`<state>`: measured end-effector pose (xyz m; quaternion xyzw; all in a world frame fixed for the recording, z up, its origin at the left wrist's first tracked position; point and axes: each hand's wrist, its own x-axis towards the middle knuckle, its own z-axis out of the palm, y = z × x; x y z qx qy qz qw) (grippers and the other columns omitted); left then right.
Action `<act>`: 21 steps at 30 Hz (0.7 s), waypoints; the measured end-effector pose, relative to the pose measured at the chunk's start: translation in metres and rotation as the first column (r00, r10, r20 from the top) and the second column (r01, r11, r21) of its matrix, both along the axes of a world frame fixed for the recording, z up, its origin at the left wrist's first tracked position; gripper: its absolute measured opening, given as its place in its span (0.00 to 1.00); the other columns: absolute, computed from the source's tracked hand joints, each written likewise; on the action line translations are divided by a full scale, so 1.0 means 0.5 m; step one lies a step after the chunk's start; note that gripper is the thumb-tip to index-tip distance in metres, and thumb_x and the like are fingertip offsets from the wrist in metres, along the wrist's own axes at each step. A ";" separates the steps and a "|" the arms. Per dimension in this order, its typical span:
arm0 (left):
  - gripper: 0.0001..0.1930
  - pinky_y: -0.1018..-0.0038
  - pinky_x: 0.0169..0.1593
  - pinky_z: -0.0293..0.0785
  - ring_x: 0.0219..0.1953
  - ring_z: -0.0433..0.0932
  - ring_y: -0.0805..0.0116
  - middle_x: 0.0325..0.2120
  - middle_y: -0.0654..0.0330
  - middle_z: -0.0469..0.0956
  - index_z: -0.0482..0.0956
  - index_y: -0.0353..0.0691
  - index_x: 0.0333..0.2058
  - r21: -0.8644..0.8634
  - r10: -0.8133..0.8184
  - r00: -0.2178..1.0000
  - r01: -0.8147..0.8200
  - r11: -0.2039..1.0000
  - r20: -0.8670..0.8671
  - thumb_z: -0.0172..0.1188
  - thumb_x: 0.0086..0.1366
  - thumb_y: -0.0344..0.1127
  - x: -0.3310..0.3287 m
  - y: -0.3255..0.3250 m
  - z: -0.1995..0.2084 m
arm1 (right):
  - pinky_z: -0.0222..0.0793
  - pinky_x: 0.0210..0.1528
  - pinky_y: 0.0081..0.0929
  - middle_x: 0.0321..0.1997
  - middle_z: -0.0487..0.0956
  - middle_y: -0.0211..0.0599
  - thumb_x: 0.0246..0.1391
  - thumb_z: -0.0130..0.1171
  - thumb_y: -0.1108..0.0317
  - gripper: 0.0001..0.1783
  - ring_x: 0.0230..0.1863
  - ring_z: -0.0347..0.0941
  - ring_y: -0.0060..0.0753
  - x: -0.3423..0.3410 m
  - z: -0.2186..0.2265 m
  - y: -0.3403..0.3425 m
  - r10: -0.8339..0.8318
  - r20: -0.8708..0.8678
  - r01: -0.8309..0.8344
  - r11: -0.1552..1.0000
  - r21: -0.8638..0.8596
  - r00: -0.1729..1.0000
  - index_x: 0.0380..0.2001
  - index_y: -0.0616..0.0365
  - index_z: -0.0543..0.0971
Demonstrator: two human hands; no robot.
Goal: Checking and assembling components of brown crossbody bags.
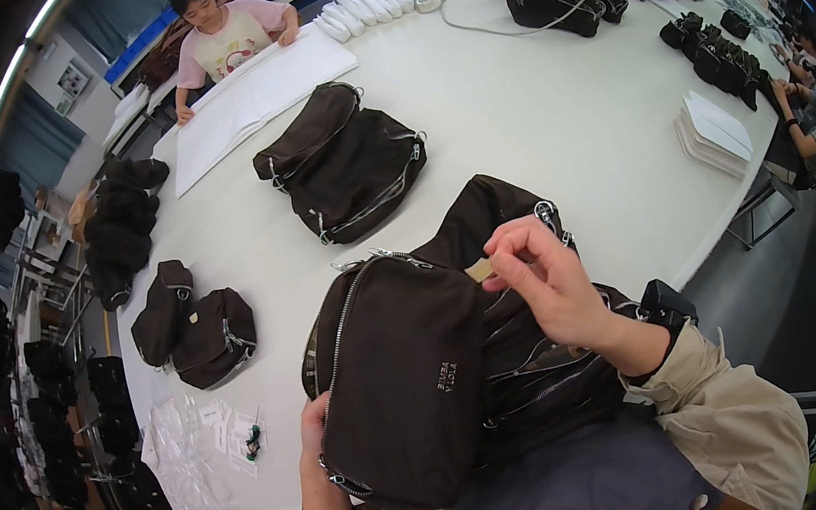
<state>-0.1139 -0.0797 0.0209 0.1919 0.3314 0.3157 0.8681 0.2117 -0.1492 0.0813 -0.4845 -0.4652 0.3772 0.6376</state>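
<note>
A dark brown fabric bag (395, 357) stands tilted at the near edge of the table, its curved zipper running up the left side. My left hand (315, 429) grips its lower left edge; most of the fingers are hidden behind it. Above its top right corner, my right hand (543, 275) pinches a small flat beige piece (480, 269) between thumb and fingers. I cannot tell what that piece is made of. Behind and right of the bag lies more dark fabric (489, 210) with metal rings and zippers, partly covered by my right arm.
Another dark bag (353, 166) lies mid-table, and a smaller one (200, 329) at the left carries a similar beige piece. Clear plastic bags (185, 462) and tags (238, 441) lie front left. A co-worker (227, 34) handles white sheets (259, 96). Dark bags (560, 1) are piled far right.
</note>
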 end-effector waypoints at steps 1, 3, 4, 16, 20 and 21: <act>0.16 0.68 0.42 0.80 0.36 0.82 0.60 0.36 0.48 0.81 0.78 0.24 0.40 0.048 -0.030 0.998 0.033 0.998 -0.058 0.47 0.62 0.31 -0.009 0.006 -0.005 | 0.71 0.38 0.19 0.47 0.67 0.34 0.64 0.49 0.71 0.05 0.40 0.70 0.19 0.010 0.011 0.001 0.039 0.123 -0.041 0.999 0.017 0.992 0.38 0.62 0.71; 0.15 0.70 0.41 0.79 0.36 0.82 0.61 0.36 0.49 0.81 0.78 0.24 0.40 0.140 -0.072 0.981 0.098 0.985 -0.181 0.49 0.61 0.30 -0.029 0.015 -0.007 | 0.71 0.36 0.18 0.48 0.68 0.36 0.63 0.50 0.72 0.05 0.38 0.71 0.18 0.003 0.047 0.004 0.151 0.260 -0.160 0.987 0.011 0.954 0.38 0.63 0.72; 0.14 0.70 0.41 0.79 0.36 0.82 0.62 0.36 0.50 0.81 0.78 0.24 0.40 0.184 -0.090 0.966 0.137 0.973 -0.241 0.51 0.61 0.29 -0.017 0.019 0.014 | 0.71 0.36 0.18 0.48 0.69 0.37 0.63 0.51 0.72 0.05 0.36 0.72 0.18 -0.009 0.066 0.010 0.221 0.279 -0.227 0.974 -0.009 0.935 0.38 0.63 0.73; 0.17 0.71 0.47 0.74 0.41 0.79 0.64 0.40 0.55 0.79 0.73 0.33 0.49 0.799 0.267 0.754 0.553 0.236 -0.601 0.56 0.62 0.32 0.149 -0.025 0.163 | 0.73 0.36 0.26 0.41 0.78 0.36 0.47 0.62 0.73 0.07 0.38 0.75 0.35 -0.180 0.193 0.088 0.121 0.928 -0.720 0.669 0.185 0.352 0.32 0.60 0.79; 0.14 0.72 0.46 0.74 0.39 0.80 0.64 0.37 0.57 0.81 0.77 0.33 0.45 0.698 0.027 0.826 0.458 0.550 -0.563 0.55 0.62 0.32 0.146 -0.002 0.140 | 0.71 0.42 0.32 0.41 0.78 0.36 0.50 0.62 0.73 0.03 0.40 0.74 0.37 -0.111 0.206 0.083 0.074 0.750 -0.549 0.729 0.410 0.657 0.29 0.60 0.79; 0.16 0.74 0.44 0.75 0.38 0.79 0.69 0.37 0.55 0.81 0.76 0.30 0.46 0.437 -0.140 0.863 0.378 0.816 -0.486 0.56 0.61 0.31 0.125 0.013 0.134 | 0.70 0.40 0.30 0.39 0.79 0.36 0.50 0.62 0.74 0.03 0.39 0.74 0.37 -0.078 0.205 0.074 0.075 0.698 -0.472 0.787 0.396 0.712 0.28 0.60 0.79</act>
